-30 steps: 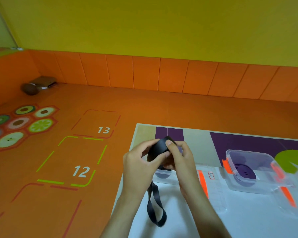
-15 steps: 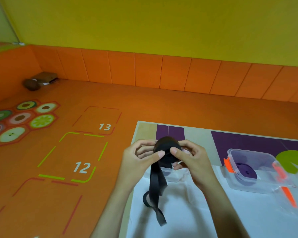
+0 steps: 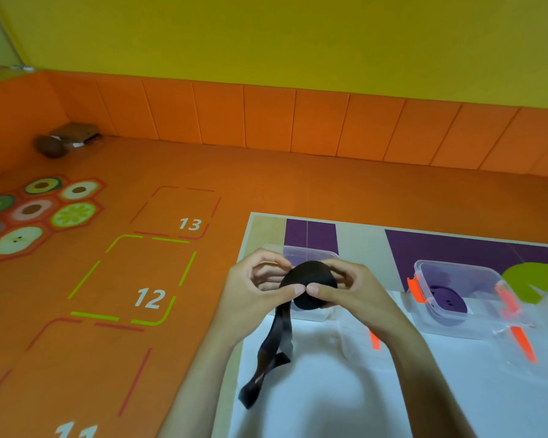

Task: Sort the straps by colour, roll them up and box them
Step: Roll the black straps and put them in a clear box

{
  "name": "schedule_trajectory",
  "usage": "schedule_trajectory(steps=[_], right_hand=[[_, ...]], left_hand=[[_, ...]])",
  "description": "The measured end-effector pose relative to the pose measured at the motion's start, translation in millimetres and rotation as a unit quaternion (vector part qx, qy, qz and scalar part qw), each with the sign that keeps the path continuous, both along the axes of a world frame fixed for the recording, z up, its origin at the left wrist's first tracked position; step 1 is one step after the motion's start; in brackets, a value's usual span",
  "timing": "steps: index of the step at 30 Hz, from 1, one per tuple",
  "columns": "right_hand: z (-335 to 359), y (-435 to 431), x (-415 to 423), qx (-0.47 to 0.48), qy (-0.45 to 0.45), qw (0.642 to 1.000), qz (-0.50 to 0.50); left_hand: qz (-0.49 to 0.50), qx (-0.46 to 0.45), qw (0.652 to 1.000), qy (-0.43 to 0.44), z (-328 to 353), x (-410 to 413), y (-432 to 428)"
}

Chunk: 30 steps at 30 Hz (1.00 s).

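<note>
A black strap (image 3: 309, 281) is wound into a thick roll held up in front of me, above the table's left end. My left hand (image 3: 253, 292) pinches the roll from the left and my right hand (image 3: 353, 292) from the right, thumbs nearly touching on its front. The loose tail of the strap (image 3: 271, 352) hangs down, twisted, to the white cloth. Behind the roll stands a clear plastic box (image 3: 301, 256), mostly hidden by my hands. A second clear box (image 3: 456, 295) with orange clips, to the right, holds a rolled purple strap (image 3: 448, 300).
The table (image 3: 266, 229) has a purple and green pattern, with a white cloth (image 3: 393, 390) over its near part. A clear lid with orange clips (image 3: 519, 330) lies at the right. Orange floor with numbered squares spreads to the left. A brown object (image 3: 65, 140) sits in the far corner.
The roll has grown thicker as both hands wound it. The hanging tail has become shorter and its lower loop has come undone into a twisted end.
</note>
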State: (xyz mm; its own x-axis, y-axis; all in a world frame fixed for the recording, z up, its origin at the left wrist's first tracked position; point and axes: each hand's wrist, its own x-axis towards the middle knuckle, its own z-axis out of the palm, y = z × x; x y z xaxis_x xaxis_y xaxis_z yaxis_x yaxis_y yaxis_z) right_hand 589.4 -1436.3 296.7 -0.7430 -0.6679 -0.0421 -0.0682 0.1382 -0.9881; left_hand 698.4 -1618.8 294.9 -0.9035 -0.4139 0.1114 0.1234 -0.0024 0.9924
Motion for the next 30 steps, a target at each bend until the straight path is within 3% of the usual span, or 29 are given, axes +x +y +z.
schedule_trajectory(steps=[7,11,17,20,22,26,30], right_hand=[[-8,-10,9,-0.090,-0.086,0.987,-0.098],[-12,-14,12,-0.129,-0.156,0.974,-0.105],[-22,-27,23,-0.220,-0.315,0.919,-0.090],[-22,-18,13,-0.099,-0.156,0.980,-0.068],[-18,-11,5,-0.024,-0.068,0.997,-0.041],[2,-6,-6,0.029,-0.024,0.999,0.009],[6,-8,-5,0.003,-0.013,1.000,-0.026]], left_hand=[[0.022,0.025,0.999,-0.001,-1,-4,10],[0.062,0.059,0.996,0.004,-9,-5,11],[0.057,0.037,0.997,0.024,-14,-9,6],[0.051,0.044,0.998,0.007,-20,-5,0],[0.029,0.027,0.999,-0.004,-22,-3,-2],[-0.003,-0.011,1.000,-0.012,-23,-4,-5],[0.004,0.007,1.000,0.003,-22,-4,-5]])
